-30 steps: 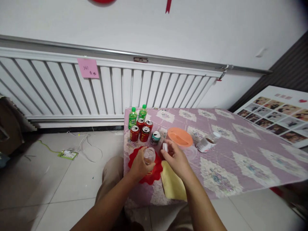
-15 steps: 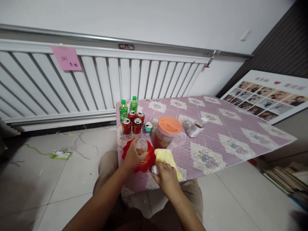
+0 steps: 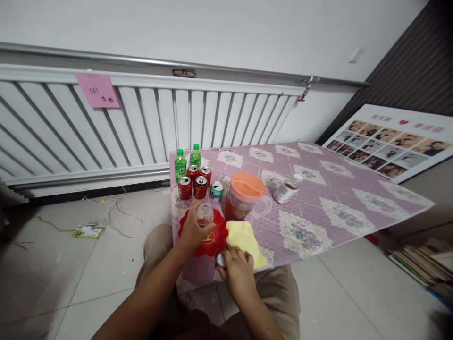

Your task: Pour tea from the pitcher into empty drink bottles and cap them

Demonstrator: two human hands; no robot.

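My left hand [image 3: 193, 230] is wrapped around a clear, open-mouthed container [image 3: 205, 213] over a red scalloped plate [image 3: 218, 238]. Whether the container rests on the plate, I cannot tell. At the near edge of the table, my right hand [image 3: 238, 271] grips a white round cap [image 3: 220, 259] by its side. Its fingers are curled at the near left edge of a folded yellow cloth [image 3: 246, 241]. Just beyond the cloth stands a clear pitcher [image 3: 236, 205] with an orange lid and brown liquid inside.
Several red cans [image 3: 200, 187] and a teal-and-white can [image 3: 216, 191] stand behind the plate, with two green-capped bottles [image 3: 180, 166] at the back. A labelled bottle [image 3: 286, 191] is right of the pitcher. A patterned cloth [image 3: 304, 231] covers the table; a radiator [image 3: 148, 123] lines the wall.
My right hand has moved left and slightly towards me with the white cap, off part of the yellow cloth. My left hand keeps its hold on the clear container. The view has shifted slightly.
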